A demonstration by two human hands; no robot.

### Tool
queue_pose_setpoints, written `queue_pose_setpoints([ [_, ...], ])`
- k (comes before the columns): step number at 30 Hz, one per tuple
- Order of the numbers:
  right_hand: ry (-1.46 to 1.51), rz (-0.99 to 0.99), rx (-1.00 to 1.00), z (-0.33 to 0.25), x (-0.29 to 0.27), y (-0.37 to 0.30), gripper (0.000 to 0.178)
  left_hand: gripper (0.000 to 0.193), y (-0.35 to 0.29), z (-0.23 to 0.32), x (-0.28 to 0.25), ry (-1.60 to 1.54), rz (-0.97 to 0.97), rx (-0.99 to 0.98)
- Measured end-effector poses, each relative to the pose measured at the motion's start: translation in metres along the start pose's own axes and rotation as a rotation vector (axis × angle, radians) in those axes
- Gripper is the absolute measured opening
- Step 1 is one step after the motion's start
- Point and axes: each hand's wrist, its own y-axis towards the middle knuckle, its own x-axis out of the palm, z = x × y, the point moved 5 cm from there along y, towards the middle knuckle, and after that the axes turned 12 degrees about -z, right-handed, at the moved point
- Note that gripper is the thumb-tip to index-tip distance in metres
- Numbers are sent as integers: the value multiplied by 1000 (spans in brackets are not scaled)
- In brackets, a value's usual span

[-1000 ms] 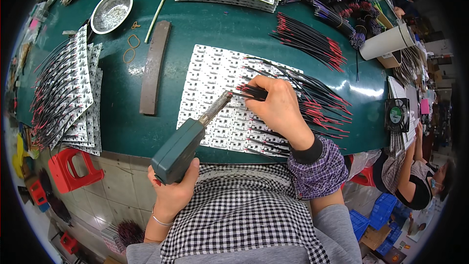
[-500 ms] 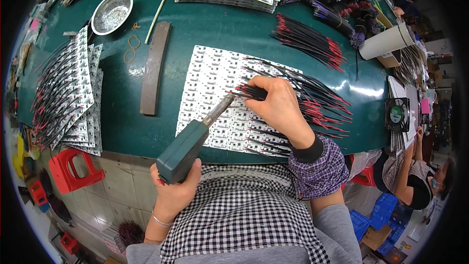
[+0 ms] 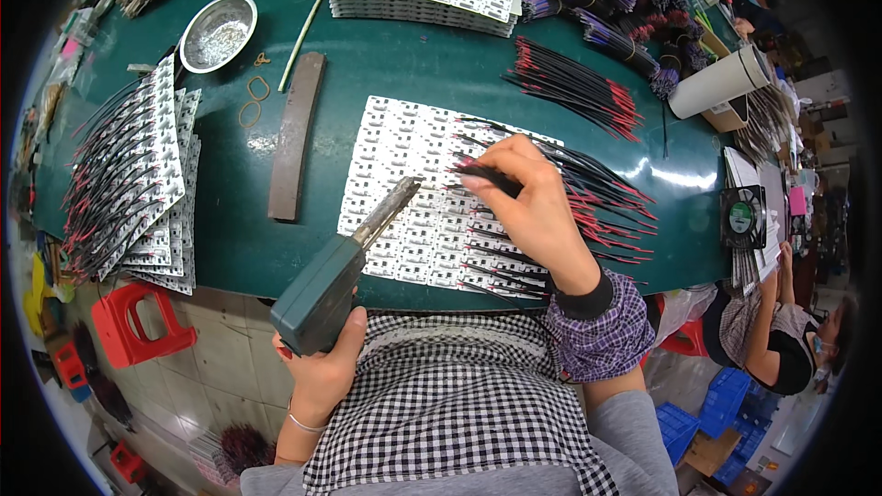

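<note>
Down my feed I see one green table [image 3: 230, 220], and on its near middle lies one white board sheet [image 3: 395, 147]. Loose wires [image 3: 597, 176], too many for me to count, run across its right part. One soldering gun [image 3: 322, 298] slants over the sheet's near-left part: its long axis runs from near left to far right, tip pointing at the right hand. I see the left hand [image 3: 322, 358] wrapped around its handle. One brown bar [image 3: 296, 138] lies to the left. The right hand [image 3: 533, 193] pinches one wire bunch [image 3: 491, 176] between thumb and fingers, red ends leftward, apart from the tip. Far left I count one metal bowl [image 3: 207, 23] and two open rubber bands [image 3: 254, 100].
</note>
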Motion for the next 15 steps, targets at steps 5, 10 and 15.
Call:
queue_pose_setpoints([
  [5,137,11,144,-15,-3,-6,14,34,-3,-2,-2,-39,16,-2],
  [10,7,-149,255,-11,13,-10,17,35,-7,-5,-5,-71,23,-14],
  [15,-85,-143,233,-7,18,-7,15,32,-8,-13,-4,-56,-18,-68],
])
